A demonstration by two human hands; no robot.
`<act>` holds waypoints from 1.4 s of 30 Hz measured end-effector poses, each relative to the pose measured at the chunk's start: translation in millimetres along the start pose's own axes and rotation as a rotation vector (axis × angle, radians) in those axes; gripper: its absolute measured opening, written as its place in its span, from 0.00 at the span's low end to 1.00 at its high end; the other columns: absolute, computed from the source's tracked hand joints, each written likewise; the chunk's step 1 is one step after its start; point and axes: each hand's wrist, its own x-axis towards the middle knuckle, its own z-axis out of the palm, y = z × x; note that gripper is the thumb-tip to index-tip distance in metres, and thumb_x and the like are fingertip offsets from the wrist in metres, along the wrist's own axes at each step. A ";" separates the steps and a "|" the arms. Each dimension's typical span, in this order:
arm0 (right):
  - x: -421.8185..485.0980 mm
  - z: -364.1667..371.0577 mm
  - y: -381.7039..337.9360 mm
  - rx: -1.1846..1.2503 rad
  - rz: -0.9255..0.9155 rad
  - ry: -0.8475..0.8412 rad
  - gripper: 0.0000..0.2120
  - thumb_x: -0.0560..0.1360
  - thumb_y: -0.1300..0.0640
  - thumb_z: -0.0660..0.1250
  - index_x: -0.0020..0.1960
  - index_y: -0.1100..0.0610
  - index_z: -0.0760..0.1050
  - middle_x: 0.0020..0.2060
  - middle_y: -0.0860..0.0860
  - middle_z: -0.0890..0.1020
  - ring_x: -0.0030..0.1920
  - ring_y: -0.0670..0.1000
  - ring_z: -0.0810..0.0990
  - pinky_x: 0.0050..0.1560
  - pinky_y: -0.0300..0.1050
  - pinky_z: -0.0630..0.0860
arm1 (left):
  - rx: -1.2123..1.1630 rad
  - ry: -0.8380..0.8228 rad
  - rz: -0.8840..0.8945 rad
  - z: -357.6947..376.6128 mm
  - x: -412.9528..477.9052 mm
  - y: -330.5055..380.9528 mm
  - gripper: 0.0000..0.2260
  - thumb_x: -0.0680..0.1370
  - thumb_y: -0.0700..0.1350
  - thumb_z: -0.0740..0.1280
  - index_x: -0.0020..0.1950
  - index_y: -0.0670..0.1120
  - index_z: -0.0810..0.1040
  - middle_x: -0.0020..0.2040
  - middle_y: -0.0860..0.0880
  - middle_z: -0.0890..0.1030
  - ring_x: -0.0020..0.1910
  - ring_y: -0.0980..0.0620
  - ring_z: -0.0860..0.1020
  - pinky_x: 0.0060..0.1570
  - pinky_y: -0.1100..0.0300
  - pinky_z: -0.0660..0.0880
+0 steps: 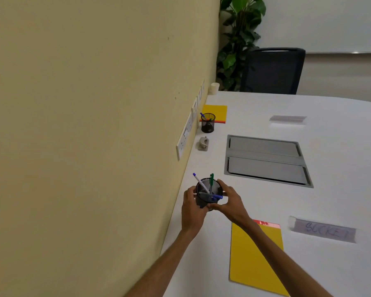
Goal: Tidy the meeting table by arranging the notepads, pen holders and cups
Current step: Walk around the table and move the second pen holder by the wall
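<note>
We cup the mesh pen holder (208, 195) at the table's (255, 206) wall edge, left hand (193, 205) closed at nine o'clock, right hand (228, 201) at three, judging it light, rigid, top-heavy with loose pens (211, 182).

White table (255, 206): notepads (253, 258), pen holder (208, 124)

Near pen holder (208, 195) is sitting between the left hand (192, 207) and right hand (229, 201), beside the wall (84, 125) at its 9 o'clock. Near notepad (255, 257) is lying on the surface (341, 189) at its 5 o'clock, the floor box (266, 160) at 1 o'clock. Far pen holder (207, 123) is standing at 12 o'clock, the far notepad (215, 113) lying behind it and the cup (214, 88) beyond.
</note>
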 end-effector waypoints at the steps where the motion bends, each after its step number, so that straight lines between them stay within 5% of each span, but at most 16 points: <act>1: 10.7 4.9 3.9 0.012 0.016 0.007 0.44 0.66 0.53 0.79 0.76 0.52 0.60 0.69 0.55 0.71 0.60 0.48 0.72 0.62 0.45 0.70 | -0.020 -0.001 -0.003 3.5 11.7 -6.1 0.30 0.70 0.38 0.77 0.67 0.46 0.69 0.64 0.49 0.74 0.54 0.59 0.75 0.44 0.74 0.76; 7: 80.5 20.6 22.5 0.097 0.071 0.015 0.47 0.67 0.62 0.78 0.77 0.57 0.52 0.71 0.59 0.69 0.68 0.57 0.71 0.57 0.47 0.75 | -0.123 0.041 -0.035 25.4 79.2 -32.9 0.29 0.69 0.37 0.78 0.66 0.46 0.70 0.61 0.53 0.74 0.56 0.58 0.76 0.49 0.68 0.79; 11: 122.7 23.3 35.5 0.138 0.093 0.021 0.45 0.70 0.63 0.76 0.77 0.58 0.52 0.72 0.59 0.68 0.70 0.58 0.69 0.64 0.50 0.71 | -0.166 0.041 -0.034 41.5 122.9 -45.4 0.29 0.69 0.36 0.77 0.67 0.45 0.71 0.59 0.55 0.74 0.55 0.58 0.76 0.51 0.67 0.79; 16: 162.2 29.4 49.7 0.140 0.092 0.017 0.36 0.70 0.67 0.73 0.73 0.60 0.59 0.69 0.57 0.70 0.67 0.57 0.70 0.50 0.28 0.71 | -0.189 0.051 -0.023 59.5 163.9 -59.2 0.30 0.69 0.35 0.77 0.68 0.44 0.71 0.59 0.55 0.73 0.56 0.58 0.76 0.52 0.65 0.79; 27: 210.1 48.6 59.4 0.266 0.118 -0.011 0.38 0.69 0.72 0.70 0.74 0.57 0.58 0.71 0.56 0.69 0.69 0.57 0.70 0.67 0.55 0.72 | -0.229 0.136 -0.055 76.3 214.6 -86.2 0.32 0.72 0.32 0.73 0.73 0.44 0.68 0.65 0.47 0.76 0.60 0.55 0.76 0.60 0.54 0.78; 33: 216.3 57.8 65.5 0.286 0.104 -0.014 0.40 0.70 0.70 0.71 0.76 0.56 0.56 0.73 0.54 0.66 0.71 0.56 0.67 0.66 0.49 0.69 | -0.154 0.167 -0.056 79.9 218.2 -89.9 0.31 0.73 0.36 0.73 0.74 0.45 0.67 0.66 0.47 0.75 0.63 0.52 0.75 0.61 0.54 0.77; 37: 213.6 55.6 78.2 0.227 0.165 -0.037 0.40 0.72 0.66 0.71 0.78 0.55 0.54 0.76 0.54 0.62 0.74 0.56 0.63 0.70 0.54 0.66 | 0.064 0.212 -0.055 80.6 209.1 -87.4 0.28 0.77 0.41 0.70 0.75 0.45 0.64 0.69 0.47 0.73 0.67 0.49 0.72 0.62 0.55 0.74; 42: 187.6 39.4 93.2 0.290 0.241 0.096 0.33 0.73 0.66 0.69 0.75 0.56 0.61 0.71 0.54 0.69 0.70 0.53 0.69 0.65 0.47 0.69 | 0.115 0.279 -0.111 82.0 186.1 -81.6 0.26 0.79 0.42 0.68 0.74 0.45 0.63 0.66 0.45 0.73 0.62 0.48 0.74 0.56 0.57 0.74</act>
